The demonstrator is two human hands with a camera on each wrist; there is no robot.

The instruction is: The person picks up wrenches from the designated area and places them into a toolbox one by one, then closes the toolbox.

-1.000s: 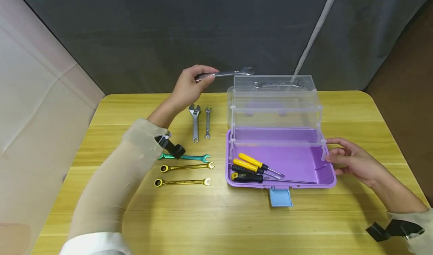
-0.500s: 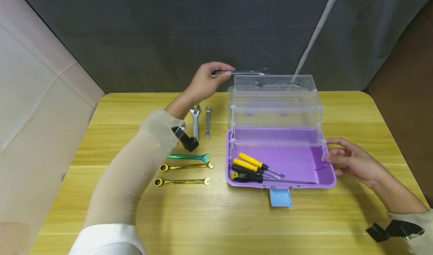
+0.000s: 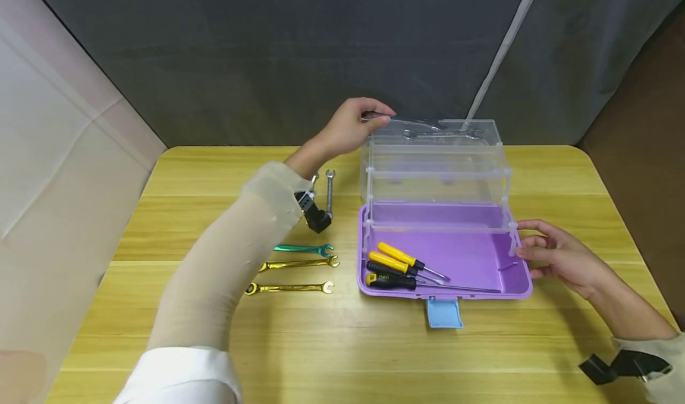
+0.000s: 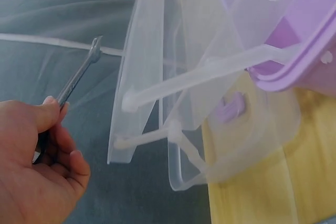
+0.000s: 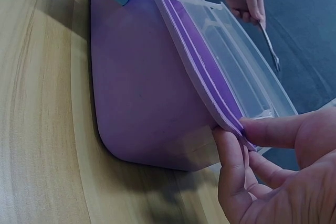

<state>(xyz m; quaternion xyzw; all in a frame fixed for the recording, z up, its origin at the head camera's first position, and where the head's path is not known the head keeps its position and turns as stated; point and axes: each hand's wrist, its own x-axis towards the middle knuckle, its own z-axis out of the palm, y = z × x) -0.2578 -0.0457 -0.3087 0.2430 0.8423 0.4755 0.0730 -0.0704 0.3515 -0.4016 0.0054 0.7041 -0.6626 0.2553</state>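
My left hand [image 3: 348,127] grips a silver wrench [image 4: 76,80] by one end, its other end pointing right over the clear top tray [image 3: 434,159] of a toolbox. Another silver wrench [image 3: 444,134] lies in that tray. The toolbox's purple base [image 3: 471,255] stands open below, with several yellow- and black-handled screwdrivers [image 3: 393,262] at its front left. At the right side, my right hand [image 3: 562,258] pinches the base's rim between thumb and fingers, as the right wrist view shows. The far end of the held wrench is hard to see against the dark backdrop in the head view.
Left of the box lie a small silver wrench [image 3: 329,193], a green wrench [image 3: 307,249] and two gold wrenches [image 3: 299,263]. My left sleeve hides most of an adjustable wrench. A blue latch [image 3: 444,313] sticks out at the front. Dark cloth [image 3: 267,65] hangs behind the table.
My left hand has carried the silver wrench rightward, from left of the toolbox to over its top tray, and the wrench's far end has dipped. My right hand has stayed on the rim.
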